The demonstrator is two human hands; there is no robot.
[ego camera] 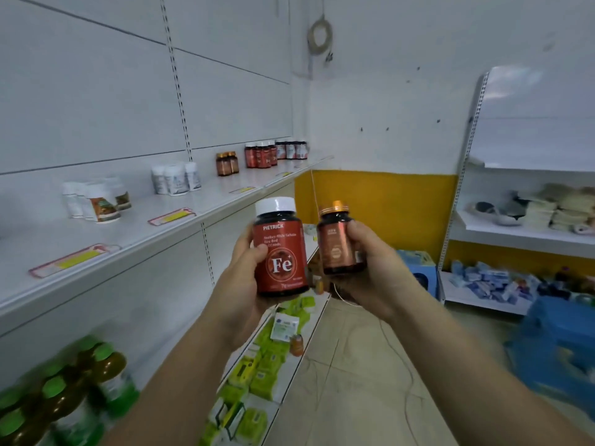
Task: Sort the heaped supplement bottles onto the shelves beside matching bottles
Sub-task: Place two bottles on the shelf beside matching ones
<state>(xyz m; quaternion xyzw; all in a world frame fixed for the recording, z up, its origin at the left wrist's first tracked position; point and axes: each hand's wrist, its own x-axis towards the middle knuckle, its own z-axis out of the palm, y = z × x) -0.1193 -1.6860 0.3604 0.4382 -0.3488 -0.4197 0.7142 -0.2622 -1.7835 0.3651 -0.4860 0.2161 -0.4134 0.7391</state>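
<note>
Both forearms reached forward. Left hand gripped red Fe bottle upright; right hand gripped copper bottle, just beside it, before shelf holding matching bottles.

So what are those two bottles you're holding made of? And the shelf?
Red Fe bottle: probably dark plastic, since light glints on its shoulder; smooth white cap, glossy printed label.
Copper bottle: dark shiny plastic or glass, I cannot tell which; the ridged orange cap gleams like metal.
Shelf: looks like white painted metal, smooth and thin-edged.
</note>
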